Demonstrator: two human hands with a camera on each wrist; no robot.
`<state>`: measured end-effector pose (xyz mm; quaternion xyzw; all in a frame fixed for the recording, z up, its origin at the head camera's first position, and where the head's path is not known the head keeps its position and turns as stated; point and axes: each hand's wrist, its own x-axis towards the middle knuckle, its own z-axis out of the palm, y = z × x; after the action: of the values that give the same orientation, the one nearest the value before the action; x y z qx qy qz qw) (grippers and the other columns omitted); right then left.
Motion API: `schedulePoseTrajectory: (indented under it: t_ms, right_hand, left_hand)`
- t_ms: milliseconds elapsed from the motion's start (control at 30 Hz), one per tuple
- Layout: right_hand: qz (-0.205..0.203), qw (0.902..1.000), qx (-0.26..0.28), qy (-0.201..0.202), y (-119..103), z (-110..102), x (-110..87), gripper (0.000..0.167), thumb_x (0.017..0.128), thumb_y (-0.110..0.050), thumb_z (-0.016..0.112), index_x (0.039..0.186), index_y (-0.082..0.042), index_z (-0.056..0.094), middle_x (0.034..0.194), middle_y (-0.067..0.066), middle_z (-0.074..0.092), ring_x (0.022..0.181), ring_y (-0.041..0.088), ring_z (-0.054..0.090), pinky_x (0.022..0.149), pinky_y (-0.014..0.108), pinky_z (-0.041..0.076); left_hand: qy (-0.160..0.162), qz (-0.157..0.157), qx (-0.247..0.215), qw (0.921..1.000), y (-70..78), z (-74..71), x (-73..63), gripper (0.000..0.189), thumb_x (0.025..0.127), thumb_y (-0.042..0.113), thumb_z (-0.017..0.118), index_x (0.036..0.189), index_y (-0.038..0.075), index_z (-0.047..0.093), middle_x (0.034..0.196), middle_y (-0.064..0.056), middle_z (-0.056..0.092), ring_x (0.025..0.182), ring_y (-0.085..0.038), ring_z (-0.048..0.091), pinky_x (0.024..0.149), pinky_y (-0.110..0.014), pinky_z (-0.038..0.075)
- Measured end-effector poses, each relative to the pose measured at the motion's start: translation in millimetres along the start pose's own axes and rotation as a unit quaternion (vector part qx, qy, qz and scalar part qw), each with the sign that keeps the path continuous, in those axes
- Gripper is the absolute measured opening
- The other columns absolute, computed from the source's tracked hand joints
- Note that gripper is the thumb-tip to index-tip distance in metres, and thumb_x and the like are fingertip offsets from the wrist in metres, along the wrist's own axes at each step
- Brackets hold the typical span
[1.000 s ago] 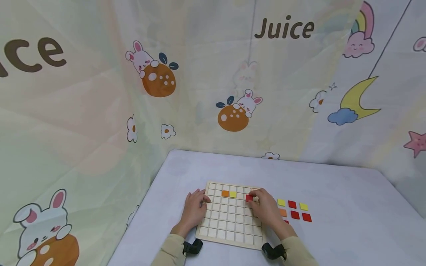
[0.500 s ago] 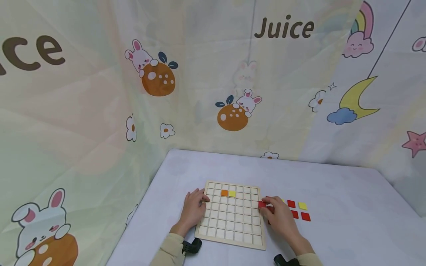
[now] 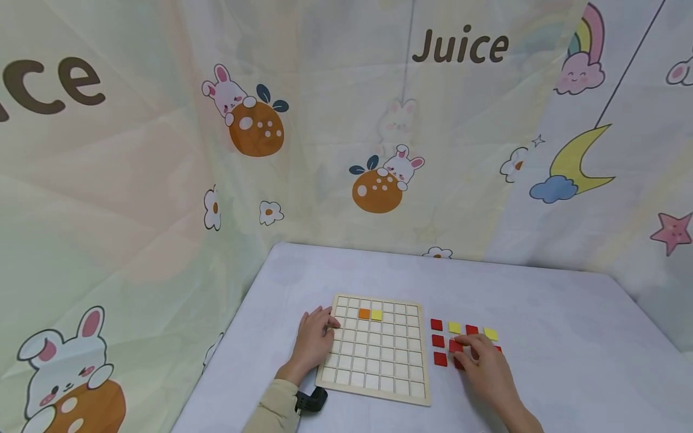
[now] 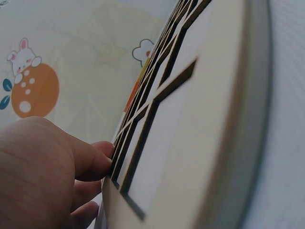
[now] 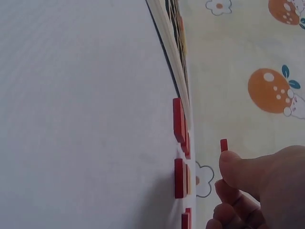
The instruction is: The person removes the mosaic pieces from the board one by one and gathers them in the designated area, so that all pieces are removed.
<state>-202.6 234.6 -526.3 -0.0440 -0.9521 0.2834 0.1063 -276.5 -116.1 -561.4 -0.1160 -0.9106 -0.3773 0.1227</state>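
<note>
A pale wooden grid board (image 3: 373, 397) lies flat on the table. An orange square tile (image 3: 364, 314) and a yellow square tile (image 3: 376, 315) sit side by side in its upper rows. At the board's left edge, my left hand (image 3: 314, 338) holds the rim; the left wrist view shows thumb and fingers (image 4: 93, 162) pinched at that edge. My right hand (image 3: 487, 370) is over the loose tiles to the right of the board. Between its thumb and fingertips it pinches a small red tile (image 5: 224, 144), raised off the table in the right wrist view.
Loose red tiles, such as the nearest one (image 3: 440, 359), and yellow tiles (image 3: 490, 334) lie in rows right of the board. My right hand hides part of them. A printed cloth (image 3: 325, 120) with rabbits hangs behind the white table (image 3: 568, 325).
My right hand has carried the red tile from above the board's upper right rightward to the loose tiles, uncovering the left column of red ones. My left hand stays at the board edge.
</note>
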Motion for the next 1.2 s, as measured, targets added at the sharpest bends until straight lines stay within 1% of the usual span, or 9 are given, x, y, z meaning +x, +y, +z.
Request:
schedulePoseTrajectory:
  t_ms: [100,233,300,400,500,767,1033,1200]
  right_hand:
    - [0.012,0.9999,0.002,-0.002,6,-3,-4.1,0.035,0.086,-0.009,0.073,0.12,-0.004,0.066,0.109,0.011,0.06,0.085,0.021,0.053,0.066,0.024,0.053]
    - [0.032,0.9995,0.008,0.0,15,-4,-7.3,0.037,0.087,-0.008,0.071,0.123,-0.002,0.064,0.109,0.012,0.058,0.081,0.021,0.05,0.059,0.019,0.048]
    - [0.04,0.9992,0.009,0.004,19,-4,-8.7,0.038,0.088,-0.008,0.071,0.124,-0.002,0.063,0.11,0.013,0.058,0.081,0.021,0.05,0.057,0.018,0.046]
    - [0.046,0.9989,0.011,0.002,24,-5,-10.5,0.039,0.088,-0.01,0.071,0.125,-0.001,0.062,0.11,0.015,0.057,0.08,0.02,0.05,0.057,0.017,0.045]
    - [0.054,0.9985,0.013,-0.001,28,-7,-12.8,0.04,0.087,-0.01,0.072,0.125,0.0,0.062,0.11,0.016,0.057,0.08,0.021,0.05,0.057,0.017,0.045]
    - [0.089,0.9958,0.018,-0.008,38,-11,-15.6,0.044,0.087,-0.009,0.072,0.128,0.001,0.06,0.109,0.015,0.058,0.084,0.022,0.051,0.056,0.017,0.046]
    - [0.094,0.9951,0.021,-0.019,45,-13,-15.2,0.042,0.086,-0.008,0.073,0.125,0.001,0.062,0.103,0.013,0.057,0.079,0.022,0.049,0.054,0.017,0.044]
    - [0.096,0.9946,0.025,-0.031,46,-14,-14.8,0.041,0.085,-0.006,0.073,0.124,0.002,0.061,0.101,0.012,0.056,0.08,0.022,0.049,0.054,0.018,0.044]
  left_hand:
    - [-0.001,-0.003,-0.001,1.0,-0.1,-0.7,0.0,0.021,0.088,0.002,0.059,0.087,0.022,0.066,0.137,-0.013,0.057,0.137,-0.036,0.04,0.116,-0.06,0.015]
    - [0.001,-0.001,-0.004,1.0,0.3,-2.1,-0.1,0.02,0.088,0.002,0.059,0.087,0.021,0.066,0.137,-0.014,0.056,0.137,-0.037,0.04,0.116,-0.06,0.015]
    - [0.0,-0.001,-0.005,1.0,0.1,-2.4,-0.4,0.02,0.088,0.002,0.058,0.088,0.021,0.066,0.138,-0.014,0.056,0.137,-0.037,0.04,0.116,-0.06,0.015]
    - [-0.003,-0.007,-0.006,0.9999,-0.3,-2.1,-1.2,0.02,0.089,0.003,0.058,0.088,0.021,0.066,0.138,-0.013,0.055,0.138,-0.036,0.039,0.117,-0.058,0.014]
    - [-0.006,-0.007,-0.003,0.9999,-0.6,-0.8,-2.1,0.02,0.089,0.003,0.058,0.088,0.021,0.066,0.139,-0.014,0.055,0.138,-0.036,0.038,0.117,-0.059,0.014]
    - [-0.003,-0.003,-0.004,1.0,-0.1,0.1,-1.7,0.019,0.09,0.003,0.058,0.089,0.021,0.066,0.139,-0.013,0.055,0.138,-0.037,0.038,0.117,-0.059,0.014]
    - [-0.006,-0.004,-0.01,0.9999,1.4,-0.6,-0.7,0.02,0.09,0.003,0.058,0.089,0.021,0.065,0.139,-0.013,0.055,0.138,-0.037,0.037,0.117,-0.059,0.014]
    - [-0.009,-0.007,-0.011,0.9999,2.0,-1.7,-0.7,0.02,0.09,0.003,0.058,0.089,0.021,0.065,0.139,-0.014,0.055,0.138,-0.037,0.037,0.117,-0.059,0.013]
